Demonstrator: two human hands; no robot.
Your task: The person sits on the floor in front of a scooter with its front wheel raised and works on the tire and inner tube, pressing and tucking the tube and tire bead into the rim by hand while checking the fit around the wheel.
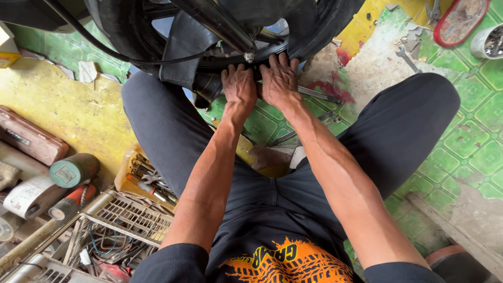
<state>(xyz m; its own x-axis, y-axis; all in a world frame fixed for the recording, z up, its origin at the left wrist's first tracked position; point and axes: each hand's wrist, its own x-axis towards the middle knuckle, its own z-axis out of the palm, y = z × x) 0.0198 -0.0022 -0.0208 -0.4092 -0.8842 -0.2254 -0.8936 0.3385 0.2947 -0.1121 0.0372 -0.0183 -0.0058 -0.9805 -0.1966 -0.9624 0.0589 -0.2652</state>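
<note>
I sit on the floor with my knees apart in front of a black tyre (pixel 325 23) on a wheel with dark spokes. My left hand (pixel 239 86) and my right hand (pixel 280 79) lie side by side on the lower edge of the tyre, fingers curled over it and pressing. A black inner tube (pixel 183 50) hangs loose out of the tyre just left of my left hand. A metal fork leg (pixel 222 26) ends in an axle nut right above my fingers. Thin metal tyre levers (pixel 319 95) lie on the floor under the wheel.
At the left lie a yellow tray of hand tools (pixel 141 175), a white plastic crate (pixel 126 215), a green can (pixel 73 170) and a brown case (pixel 29 137). Spanners (pixel 407 57), a red-rimmed tray (pixel 461 21) and a white tub (pixel 487 42) sit at the upper right on green tiles.
</note>
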